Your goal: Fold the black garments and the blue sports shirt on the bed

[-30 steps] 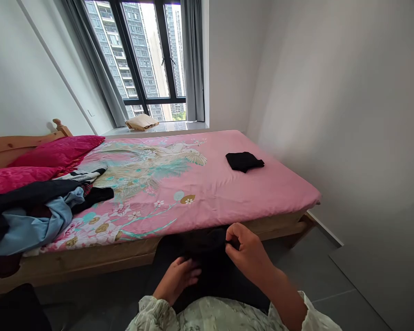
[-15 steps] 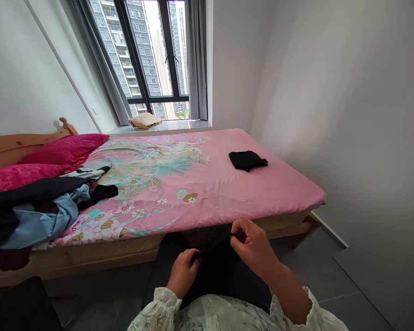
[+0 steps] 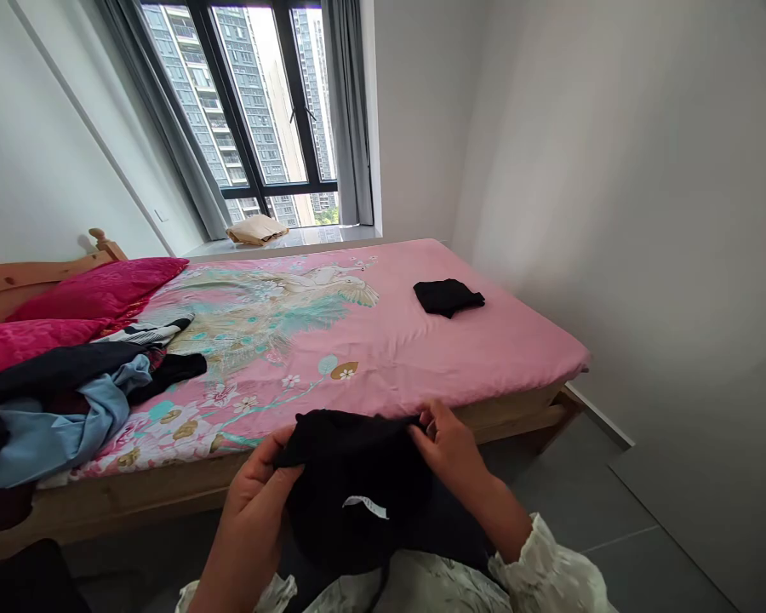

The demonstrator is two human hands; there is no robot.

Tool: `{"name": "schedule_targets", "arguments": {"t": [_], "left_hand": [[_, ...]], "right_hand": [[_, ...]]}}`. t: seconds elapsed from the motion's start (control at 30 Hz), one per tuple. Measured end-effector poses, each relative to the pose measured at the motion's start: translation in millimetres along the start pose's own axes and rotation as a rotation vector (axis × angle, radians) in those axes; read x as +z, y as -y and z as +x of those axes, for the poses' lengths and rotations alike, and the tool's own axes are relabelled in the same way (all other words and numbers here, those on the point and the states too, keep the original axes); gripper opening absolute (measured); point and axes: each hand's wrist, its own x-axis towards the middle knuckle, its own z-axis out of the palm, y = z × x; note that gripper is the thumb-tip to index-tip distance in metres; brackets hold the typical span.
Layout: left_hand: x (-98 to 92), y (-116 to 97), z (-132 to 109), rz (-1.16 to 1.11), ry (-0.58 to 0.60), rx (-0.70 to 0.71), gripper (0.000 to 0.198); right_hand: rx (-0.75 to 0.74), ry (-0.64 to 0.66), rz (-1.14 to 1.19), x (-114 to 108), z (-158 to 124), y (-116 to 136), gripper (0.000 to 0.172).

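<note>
Between my two hands a black garment (image 3: 357, 460) is stretched over my lap, its opening facing me and a small white label (image 3: 366, 507) showing inside. My left hand (image 3: 265, 485) pinches the garment's edge on the left, thumb on the near side. On the right, my right hand (image 3: 443, 438) grips the same edge, close to the bed's front side. The garment's exact kind is not clear. Farther off, a folded black cloth item (image 3: 448, 297) lies flat on the pink bedsheet (image 3: 485, 349).
A heap of clothes, with a light blue garment (image 3: 82, 426) among them, lies at the bed's left. Dark pink pillows (image 3: 102, 289) rest by the wooden headboard (image 3: 31, 277). A beige folded cloth (image 3: 257, 229) sits on the windowsill. A black object (image 3: 29, 579) stands lower left.
My left hand has moved left and the garment's edge is now spread wide and raised, bringing the white label into sight. The view has shifted slightly to the right.
</note>
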Motion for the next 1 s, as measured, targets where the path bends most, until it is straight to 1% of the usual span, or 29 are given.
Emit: {"name": "schedule_targets", "arguments": {"t": [0.1, 0.2, 0.27, 0.33, 0.4, 0.47, 0.5, 0.53, 0.6, 0.63, 0.67, 0.7, 0.73, 0.8, 0.87, 0.93, 1.0], "left_hand": [[1.2, -2, -9, -0.035, -0.093, 0.0, 0.053], [2.5, -3, -13, -0.055, -0.124, -0.013, 0.052], [4.2, -4, -15, -0.074, -0.131, -0.037, 0.053], [5.1, -4, -16, -0.079, -0.131, -0.069, 0.054], [2.0, -3, -12, -0.044, -0.122, -0.07, 0.055], [-8.4, 1, -3, 0.079, -0.13, -0.004, 0.058], [-16.9, 4, 3, 0.209, -0.146, 0.045, 0.061], [-27.4, 8, 11, 0.393, -0.17, 0.088, 0.064], [-52.0, 18, 24, 0.86, -0.177, 0.108, 0.064], [-64.5, 24, 29, 1.084, -0.142, 0.081, 0.061], [-76.0, 30, 33, 1.257, -0.089, 0.04, 0.056], [-85.6, 36, 34, 1.367, -0.019, -0.007, 0.051], [-92.9, 42, 33, 1.416, 0.056, -0.049, 0.046], [-99.1, 51, 26, 1.396, 0.176, -0.123, 0.034], [-94.5, 55, 14, 1.305, 0.276, -0.202, 0.025], [-83.2, 55, 3, 1.173, 0.37, -0.292, 0.032], [-71.4, 54, -3, 1.002, 0.458, -0.361, 0.043]], "right_hand": [[0.062, 0.214, 0.048, 26, -26, -14, 0.016], [0.215, 0.413, 0.141, 45, -52, -22, 0.009], [0.312, 0.509, 0.342, 53, -64, -20, 0.015], [0.356, 0.567, 0.598, 59, -69, -15, 0.025], [0.378, 0.567, 0.751, 60, -67, -9, 0.032], [0.402, 0.513, 0.799, 53, -56, -4, 0.036], [0.415, 0.474, 0.813, 47, -49, -2, 0.038], [0.425, 0.432, 0.822, 39, -41, -1, 0.041], [0.439, 0.344, 0.793, 20, -25, -1, 0.046], [0.444, 0.311, 0.745, 10, -19, -1, 0.048], [0.444, 0.287, 0.682, 1, -13, -2, 0.05], [0.44, 0.274, 0.615, -7, -10, -3, 0.051], [0.434, 0.273, 0.556, -13, -8, -4, 0.052], [0.424, 0.299, 0.467, -21, -9, -4, 0.048], [0.387, 0.326, 0.393, -25, -11, 1, 0.041], [0.333, 0.36, 0.33, -28, -11, 10, 0.036], [0.283, 0.411, 0.315, -30, -8, 18, 0.036]]}}
